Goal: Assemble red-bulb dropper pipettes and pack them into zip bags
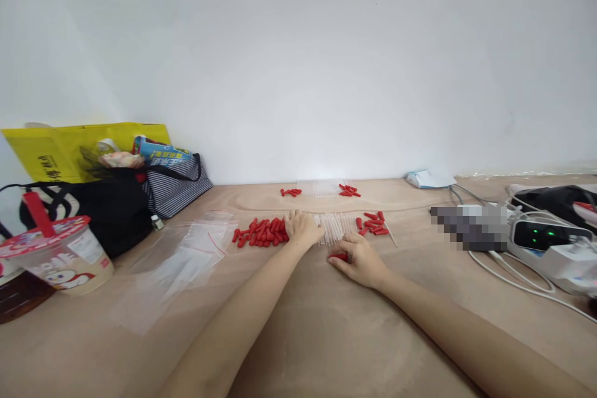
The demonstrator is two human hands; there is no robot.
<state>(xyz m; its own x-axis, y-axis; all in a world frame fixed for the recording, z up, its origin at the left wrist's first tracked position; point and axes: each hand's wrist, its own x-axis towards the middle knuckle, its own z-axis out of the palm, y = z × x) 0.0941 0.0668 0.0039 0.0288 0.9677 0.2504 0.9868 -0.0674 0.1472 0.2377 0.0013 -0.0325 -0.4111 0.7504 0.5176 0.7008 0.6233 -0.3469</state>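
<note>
My left hand (pixel 302 228) reaches over the right end of a pile of red rubber dropper bulbs (pixel 263 233), fingers bent down and thumb apart; its fingertips are partly hidden. Beside its thumb lies a row of thin, whitish clear tubes (pixel 336 227). My right hand (pixel 362 261) is just in front of this row, closed around a red dropper bulb (pixel 339 256) that shows between thumb and fingers. To the right of the row lie several more red bulbs (pixel 374 224) and one tube (pixel 390 235) set apart at a slant.
Against the wall, a clear bag (pixel 321 188) lies between two small groups of red bulbs. Plastic bags (pixel 186 261) spread at left, near a drink cup (pixel 69 255) and a striped bag (pixel 180 183). Cables and a power unit (pixel 550 236) stand at right.
</note>
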